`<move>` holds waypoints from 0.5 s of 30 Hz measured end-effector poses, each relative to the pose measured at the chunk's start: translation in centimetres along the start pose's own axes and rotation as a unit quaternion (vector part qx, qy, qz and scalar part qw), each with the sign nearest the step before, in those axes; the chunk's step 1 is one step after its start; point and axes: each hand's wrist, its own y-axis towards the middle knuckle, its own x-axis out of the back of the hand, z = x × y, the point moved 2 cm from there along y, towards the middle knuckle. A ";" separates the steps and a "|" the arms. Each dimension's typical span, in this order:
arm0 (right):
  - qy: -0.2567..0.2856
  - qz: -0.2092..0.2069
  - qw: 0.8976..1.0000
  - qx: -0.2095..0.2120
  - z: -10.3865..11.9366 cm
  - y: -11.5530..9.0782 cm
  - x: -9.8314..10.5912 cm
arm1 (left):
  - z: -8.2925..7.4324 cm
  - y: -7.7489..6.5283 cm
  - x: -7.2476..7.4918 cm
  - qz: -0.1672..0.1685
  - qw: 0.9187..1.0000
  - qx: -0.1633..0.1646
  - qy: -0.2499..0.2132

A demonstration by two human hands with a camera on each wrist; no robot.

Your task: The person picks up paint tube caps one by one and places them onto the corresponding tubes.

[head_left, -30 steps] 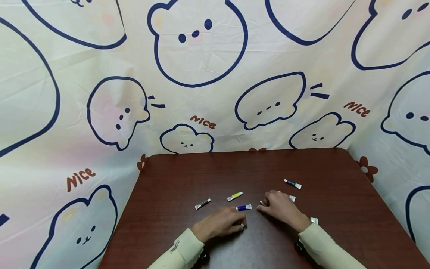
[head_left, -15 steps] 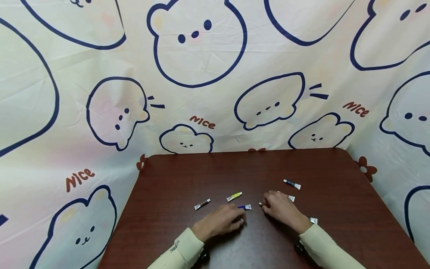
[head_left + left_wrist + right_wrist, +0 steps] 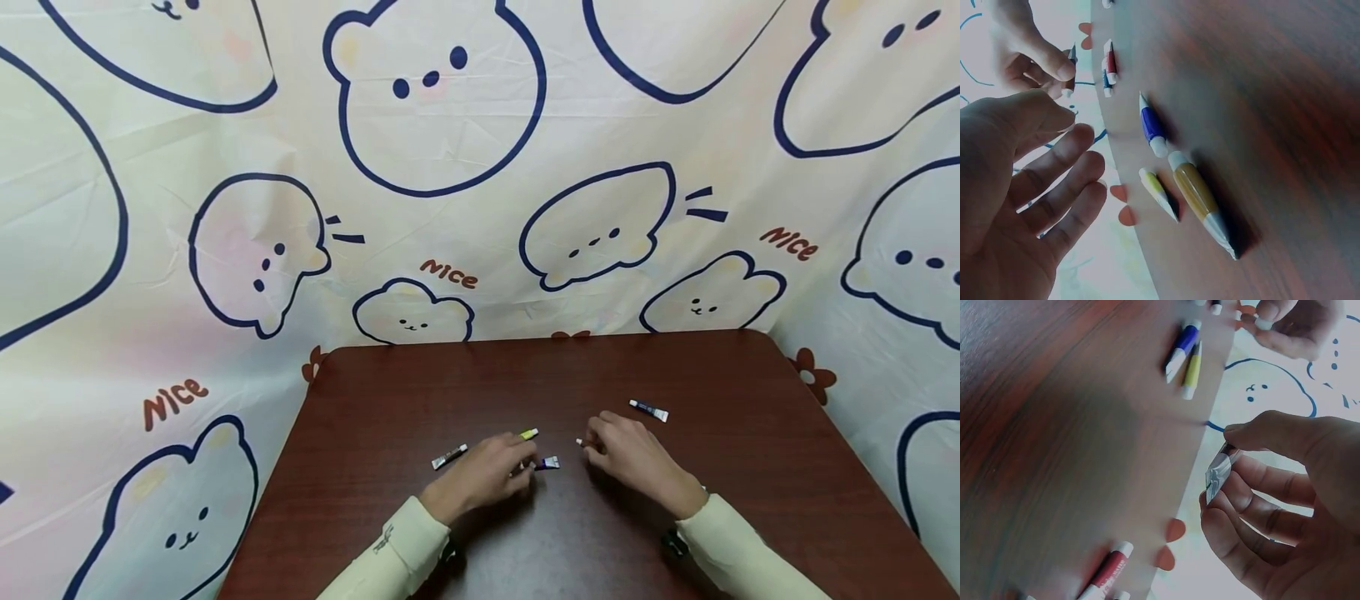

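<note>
My left hand (image 3: 480,477) hovers over the table close to a violet-blue paint tube (image 3: 551,462) and a yellow paint tube (image 3: 529,434), partly covering both. Its thumb and index finger pinch a small white cap-like piece (image 3: 1264,324); whether more is hidden behind the fingers I cannot tell. A brownish paint tube (image 3: 1070,72) with a white end is pinched between the thumb and fingers of my right hand (image 3: 637,457). Its flat silvery crimp shows in the right wrist view. An ochre-brown tube (image 3: 1196,190) lies nearest the left wrist.
Beyond the right hand lies a dark blue paint tube (image 3: 648,410). A red tube (image 3: 1109,572) shows beside that hand in the right wrist view. The brown table (image 3: 420,383) meets a cartoon-printed cloth (image 3: 435,233) at its back and sides.
My left hand has moved slightly forward and left, now covering part of the yellow tube. The right hand keeps the brownish tube and now hides the red one in the head view.
</note>
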 end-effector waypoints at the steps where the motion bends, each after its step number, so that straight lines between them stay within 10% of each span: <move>1: 0.001 0.002 1.000 -0.001 0.1 0.0 0.1 | 0.0 0.1 0.1 0.000 1.000 0.003 0.000; 15: 0.012 -0.025 0.998 0.050 1.4 -0.4 1.4 | 0.1 1.1 0.4 -0.036 0.999 0.036 -0.009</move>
